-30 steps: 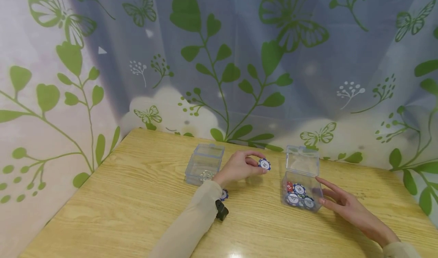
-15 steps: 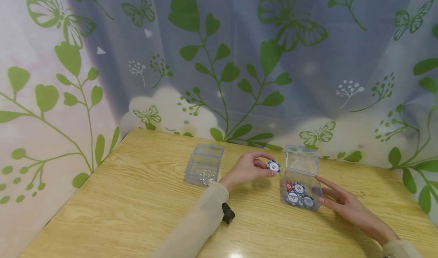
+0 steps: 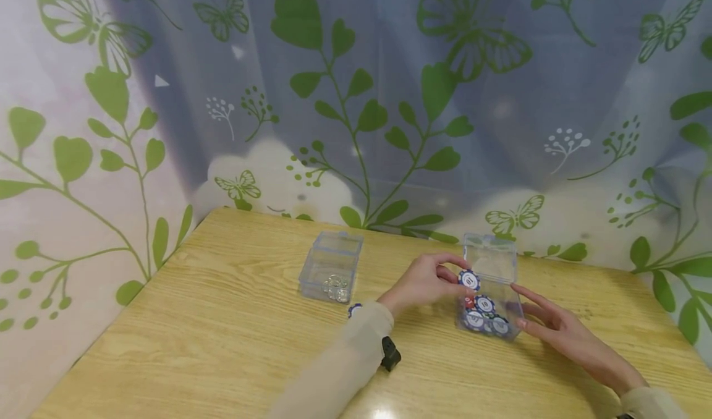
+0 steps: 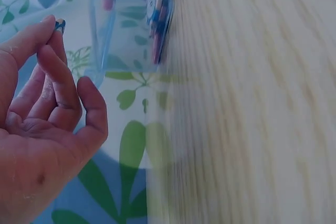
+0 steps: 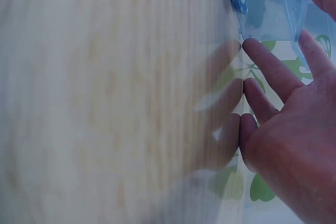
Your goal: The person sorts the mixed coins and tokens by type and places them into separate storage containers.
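My left hand (image 3: 425, 283) pinches a blue-and-white poker chip (image 3: 469, 280) between thumb and finger. The chip is above the left rear part of a clear plastic box (image 3: 500, 269), whose lid stands open. Inside it lie several blue poker chips (image 3: 485, 305) and a red one (image 3: 470, 301). The left wrist view shows the pinched chip (image 4: 61, 25) edge-on at the fingertips. On the box's right side, my right hand (image 3: 567, 338) has fingers extended and its fingertips at the wall. The right wrist view shows that hand (image 5: 289, 124) beside the box (image 5: 268, 9).
A second clear box (image 3: 328, 267), lid open, stands to the left with several shiny metal rings (image 3: 336, 287) inside. Another blue chip (image 3: 354, 309) lies on the wooden table (image 3: 222, 320), partly behind the left sleeve. A patterned curtain (image 3: 356, 97) hangs along the back edge.
My left hand has carried the pinched chip rightward, from between the two boxes to above the right box. A chip on the table shows again beside the sleeve. My right hand stays in place.
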Available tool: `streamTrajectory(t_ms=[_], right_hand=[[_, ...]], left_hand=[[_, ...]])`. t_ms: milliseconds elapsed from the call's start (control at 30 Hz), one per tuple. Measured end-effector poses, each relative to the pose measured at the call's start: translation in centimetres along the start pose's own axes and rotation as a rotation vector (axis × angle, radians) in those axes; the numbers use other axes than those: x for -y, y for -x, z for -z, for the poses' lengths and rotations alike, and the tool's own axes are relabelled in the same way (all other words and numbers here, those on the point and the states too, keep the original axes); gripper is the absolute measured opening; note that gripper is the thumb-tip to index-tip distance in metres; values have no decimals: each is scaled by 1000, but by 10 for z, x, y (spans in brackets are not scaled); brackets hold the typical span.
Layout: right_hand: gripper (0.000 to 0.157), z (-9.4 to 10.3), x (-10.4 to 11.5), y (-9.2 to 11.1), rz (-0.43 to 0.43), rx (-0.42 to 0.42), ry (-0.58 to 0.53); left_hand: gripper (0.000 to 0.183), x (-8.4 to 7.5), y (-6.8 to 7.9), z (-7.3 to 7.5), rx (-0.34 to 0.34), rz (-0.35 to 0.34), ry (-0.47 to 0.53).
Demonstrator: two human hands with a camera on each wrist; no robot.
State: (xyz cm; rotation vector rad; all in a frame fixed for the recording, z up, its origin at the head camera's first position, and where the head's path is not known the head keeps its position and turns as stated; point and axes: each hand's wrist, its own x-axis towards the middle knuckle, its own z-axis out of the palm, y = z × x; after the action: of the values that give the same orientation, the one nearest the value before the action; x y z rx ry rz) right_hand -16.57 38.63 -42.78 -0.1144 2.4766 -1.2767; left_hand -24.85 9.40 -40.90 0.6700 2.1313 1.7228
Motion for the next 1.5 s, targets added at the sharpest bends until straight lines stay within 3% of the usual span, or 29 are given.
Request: streamTrajectory(t_ms=[433,800,1000,1233,1500], right_hand=[[70,0,-2,0,30,-7,15],[70,0,-1,1,35,0,5],[70,-1,-1,0,26,0,-1],[70,-1,-1,0,38,-10,7],[70,-1,-2,1,39,-14,10]], left_hand=[[33,-9,-10,-31,1,-5,-235],[36,-13,-21,-47,-14,-80,-668],[19,-13,-21,-50,-16,-59,-790],[16,-10,-20,-50,-10,-70,-781],[18,-5,-19,-40,70,-110,-600]])
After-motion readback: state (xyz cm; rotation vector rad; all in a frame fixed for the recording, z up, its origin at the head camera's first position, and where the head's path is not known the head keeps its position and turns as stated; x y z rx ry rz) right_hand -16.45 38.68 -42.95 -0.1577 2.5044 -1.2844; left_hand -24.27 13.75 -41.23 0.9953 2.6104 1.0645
